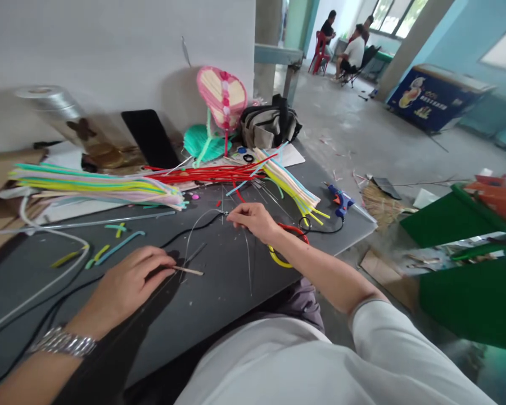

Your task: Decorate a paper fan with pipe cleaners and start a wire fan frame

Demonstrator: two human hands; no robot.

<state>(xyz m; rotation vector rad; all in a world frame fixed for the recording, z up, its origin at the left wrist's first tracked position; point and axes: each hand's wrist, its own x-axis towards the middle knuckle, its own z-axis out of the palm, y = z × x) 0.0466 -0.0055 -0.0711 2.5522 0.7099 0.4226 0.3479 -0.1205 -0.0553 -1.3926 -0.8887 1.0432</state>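
My left hand (129, 281) rests on the grey table (202, 315), its fingers pinched on a thin pale stick (188, 271) that lies flat. My right hand (253, 220) is farther back, fingertips closed on a thin bent wire (194, 230) that arches between the two hands. Under my right wrist lie scissors with red and yellow handles (284, 247). Short green and yellow tube pieces (109, 247) lie left of my left hand.
Bundles of pastel tubes (96, 185), red tubes (202, 173) and yellow-blue tubes (290, 183) lie behind. A blue glue gun (340, 200) sits near the right edge. Pink woven fan (222, 95), grey bag (270, 125), green bins (468, 264) at right. People sit far back.
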